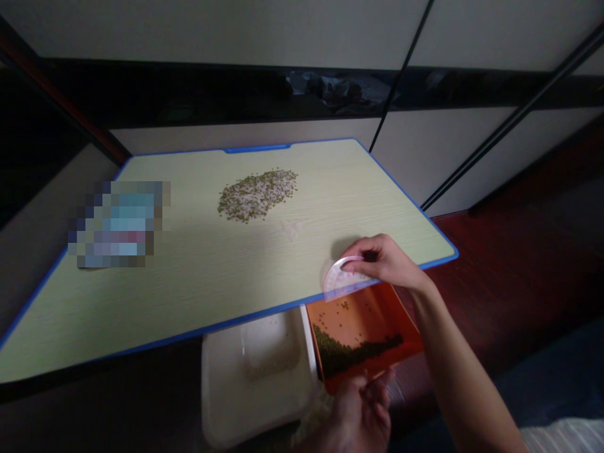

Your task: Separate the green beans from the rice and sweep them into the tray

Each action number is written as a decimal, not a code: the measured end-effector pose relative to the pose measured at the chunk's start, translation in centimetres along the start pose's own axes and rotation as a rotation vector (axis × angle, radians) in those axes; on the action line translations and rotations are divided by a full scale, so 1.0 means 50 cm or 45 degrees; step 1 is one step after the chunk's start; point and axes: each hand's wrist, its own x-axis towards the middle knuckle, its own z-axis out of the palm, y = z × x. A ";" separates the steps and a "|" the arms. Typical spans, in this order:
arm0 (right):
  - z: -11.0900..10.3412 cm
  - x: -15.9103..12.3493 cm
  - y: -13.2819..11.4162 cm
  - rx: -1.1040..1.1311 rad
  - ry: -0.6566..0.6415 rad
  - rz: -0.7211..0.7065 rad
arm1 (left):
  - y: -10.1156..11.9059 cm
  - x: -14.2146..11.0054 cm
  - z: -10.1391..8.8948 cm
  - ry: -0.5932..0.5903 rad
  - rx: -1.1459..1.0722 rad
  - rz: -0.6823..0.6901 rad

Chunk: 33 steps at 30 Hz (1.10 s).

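My right hand (384, 261) pinches a clear pink protractor (340, 280) at the table's front edge, its straight side over an orange tray (372, 314). Green beans (353, 352) lie heaped in the tray's near end, with a few loose ones higher up. My left hand (356, 415) grips the tray's near rim from below, holding it under the table edge. On the table's far middle lies a pile of mixed green beans and pale grains (257, 194).
The pale wood-grain table (189, 277) has a blue rim. A white tray (250, 377) with pale grains sits below the front edge, left of the orange one. A blurred-out item (117, 223) lies at the table's left. Dark red floor lies to the right.
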 end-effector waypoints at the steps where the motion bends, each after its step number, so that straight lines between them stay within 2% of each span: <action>1: 0.000 0.000 -0.001 0.022 -0.014 0.012 | 0.000 0.001 0.000 0.008 -0.004 0.005; 4: 0.000 -0.002 -0.004 0.101 -0.010 0.049 | 0.000 0.003 0.005 0.029 -0.041 0.056; 10: -0.001 -0.005 -0.008 0.146 0.089 0.069 | -0.003 0.009 0.021 0.224 -0.071 0.155; 15: -0.001 -0.006 -0.007 0.123 0.112 0.049 | -0.011 0.025 0.006 0.226 -0.087 0.279; 28: 0.004 -0.005 -0.010 0.196 0.172 0.067 | -0.014 0.101 -0.050 0.179 -0.126 0.368; 33: 0.003 -0.007 -0.005 0.194 0.184 0.067 | -0.018 0.113 -0.063 0.143 -0.128 0.431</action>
